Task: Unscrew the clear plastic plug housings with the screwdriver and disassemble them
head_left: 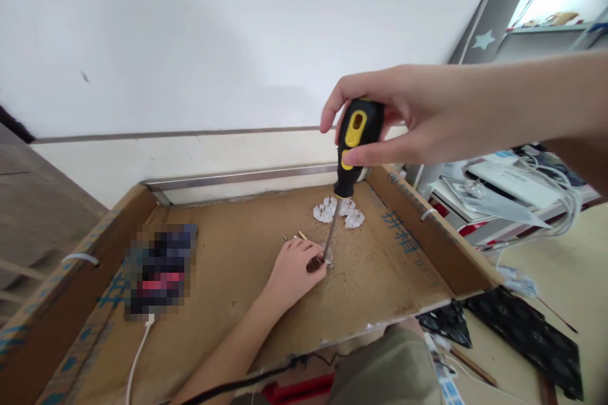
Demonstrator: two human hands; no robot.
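Note:
A black and yellow screwdriver (360,133) is in my right hand (399,114), its fingers and thumb around the thick handle. The metal shaft slants down to a small clear part (329,259) on the cardboard. My left hand (299,266) rests there, thumb and fingertips pinched on that clear part beside the screwdriver tip, which is partly hidden. Several clear plastic pieces with metal pins (327,209) lie behind the shaft. Small metal bits (303,236) lie just beyond my left fingers.
The cardboard tray (228,304) has raised sides and stands against a white wall. At its left lies a blurred-out device (161,272) with a white cable (137,354). Papers and coiled cables (555,183) sit on a shelf to the right. Black plastic trays (527,335) lie below.

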